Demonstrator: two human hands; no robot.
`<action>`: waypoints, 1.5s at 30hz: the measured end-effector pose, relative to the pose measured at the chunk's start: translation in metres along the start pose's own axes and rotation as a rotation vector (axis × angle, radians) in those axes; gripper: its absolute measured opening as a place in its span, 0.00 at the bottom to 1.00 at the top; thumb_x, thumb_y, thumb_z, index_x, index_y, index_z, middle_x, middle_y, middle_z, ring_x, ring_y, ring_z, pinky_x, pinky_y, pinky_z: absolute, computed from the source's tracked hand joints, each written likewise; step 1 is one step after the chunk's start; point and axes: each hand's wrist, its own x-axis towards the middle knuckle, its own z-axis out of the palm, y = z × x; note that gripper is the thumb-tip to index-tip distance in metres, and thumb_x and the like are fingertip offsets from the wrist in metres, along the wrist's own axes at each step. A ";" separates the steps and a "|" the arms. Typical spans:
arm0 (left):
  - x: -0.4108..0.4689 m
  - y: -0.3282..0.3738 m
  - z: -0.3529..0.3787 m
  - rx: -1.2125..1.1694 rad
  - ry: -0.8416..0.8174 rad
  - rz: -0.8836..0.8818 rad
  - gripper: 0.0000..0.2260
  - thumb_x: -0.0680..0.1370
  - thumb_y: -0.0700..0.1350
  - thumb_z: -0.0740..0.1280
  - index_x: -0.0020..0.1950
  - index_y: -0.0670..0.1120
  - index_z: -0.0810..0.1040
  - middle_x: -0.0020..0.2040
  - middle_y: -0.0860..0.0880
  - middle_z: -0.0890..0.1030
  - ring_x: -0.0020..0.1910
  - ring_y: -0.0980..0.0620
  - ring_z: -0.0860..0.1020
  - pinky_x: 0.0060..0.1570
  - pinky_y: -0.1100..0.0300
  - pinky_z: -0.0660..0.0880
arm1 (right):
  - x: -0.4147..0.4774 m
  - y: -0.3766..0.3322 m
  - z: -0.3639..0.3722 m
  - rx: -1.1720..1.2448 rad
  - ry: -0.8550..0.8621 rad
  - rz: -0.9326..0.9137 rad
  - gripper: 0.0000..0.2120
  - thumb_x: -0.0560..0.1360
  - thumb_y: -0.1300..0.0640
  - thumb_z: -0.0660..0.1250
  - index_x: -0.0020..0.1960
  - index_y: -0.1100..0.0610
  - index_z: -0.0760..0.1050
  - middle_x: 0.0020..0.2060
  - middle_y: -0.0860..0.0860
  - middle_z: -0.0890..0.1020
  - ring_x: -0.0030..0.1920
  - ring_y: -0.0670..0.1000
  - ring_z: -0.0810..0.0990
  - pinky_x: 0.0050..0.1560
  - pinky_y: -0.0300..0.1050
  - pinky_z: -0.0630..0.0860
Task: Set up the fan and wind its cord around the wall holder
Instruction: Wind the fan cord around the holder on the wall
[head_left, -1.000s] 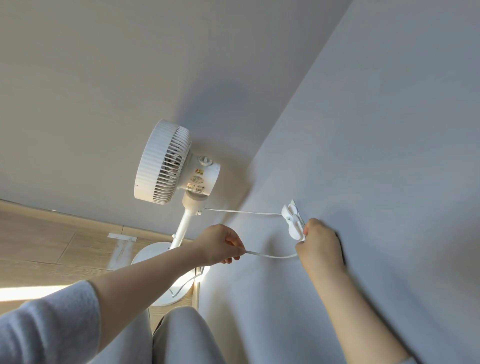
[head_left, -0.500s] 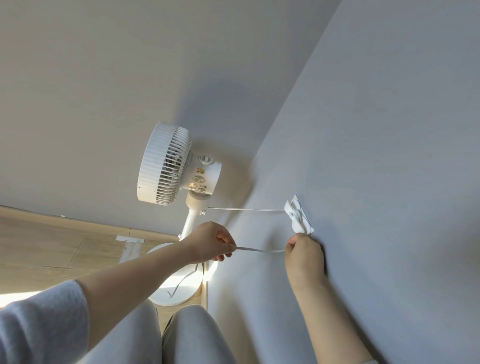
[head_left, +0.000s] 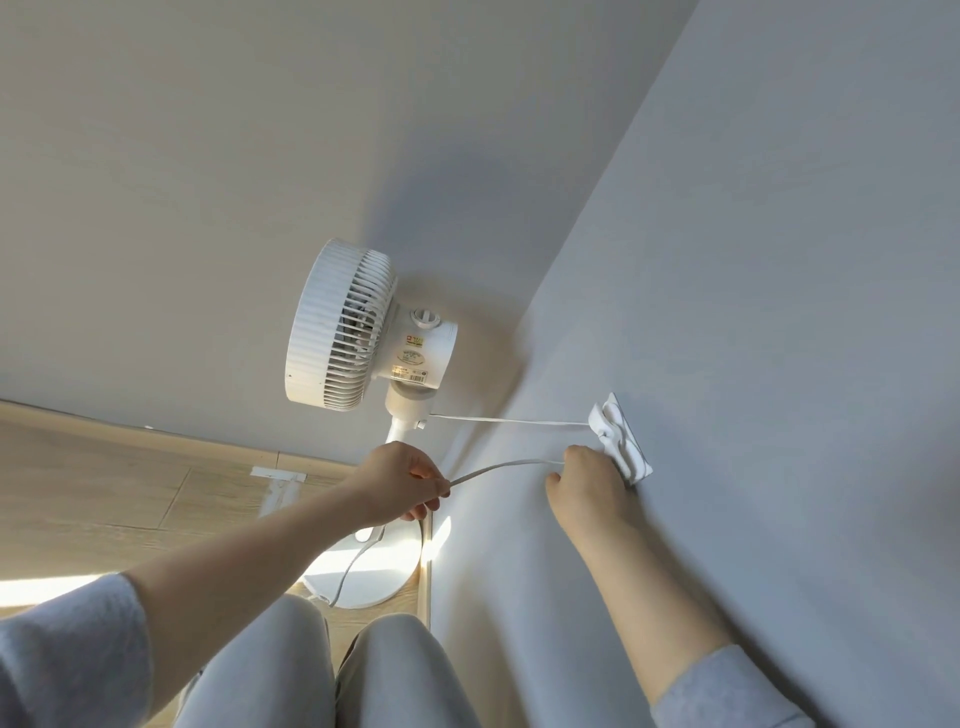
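Note:
A white pedestal fan (head_left: 358, 338) stands upright in the room corner on its round base (head_left: 374, 571). Its white cord (head_left: 509, 420) runs from the neck to a white wall holder (head_left: 618, 436) on the right wall, where it is looped. A second stretch of cord (head_left: 498, 467) spans between my hands. My left hand (head_left: 400, 480) pinches that stretch near the fan pole. My right hand (head_left: 587, 486) grips the cord just below the holder, against the wall. More cord hangs down over the base.
Two grey walls meet behind the fan. A wooden floor (head_left: 130, 493) with a skirting strip lies at the left, with a sunlit patch. My knees in grey trousers (head_left: 322, 670) are at the bottom, close to the right wall.
My right hand has come down from the holder to just below it. My left hand shifted slightly and the cord between the hands now bows upward.

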 end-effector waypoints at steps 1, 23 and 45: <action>0.003 0.000 0.001 0.002 0.018 0.005 0.07 0.75 0.43 0.68 0.43 0.40 0.84 0.33 0.50 0.82 0.28 0.55 0.78 0.34 0.64 0.79 | 0.005 0.000 0.000 -0.006 -0.020 -0.025 0.10 0.77 0.60 0.59 0.37 0.59 0.67 0.38 0.54 0.76 0.43 0.55 0.74 0.40 0.41 0.66; 0.030 -0.008 0.010 -0.093 0.026 0.035 0.12 0.79 0.45 0.62 0.42 0.42 0.82 0.34 0.48 0.81 0.30 0.55 0.77 0.31 0.70 0.74 | 0.100 -0.026 -0.046 -0.024 -0.207 -0.224 0.10 0.71 0.68 0.59 0.41 0.61 0.79 0.37 0.59 0.86 0.39 0.57 0.86 0.47 0.51 0.83; 0.023 0.004 0.005 -0.109 0.018 0.045 0.12 0.79 0.44 0.61 0.43 0.41 0.82 0.33 0.49 0.78 0.31 0.53 0.76 0.34 0.63 0.74 | 0.106 -0.016 -0.109 -0.225 -0.056 -0.011 0.16 0.69 0.70 0.62 0.26 0.57 0.65 0.06 0.49 0.64 0.32 0.56 0.73 0.24 0.35 0.64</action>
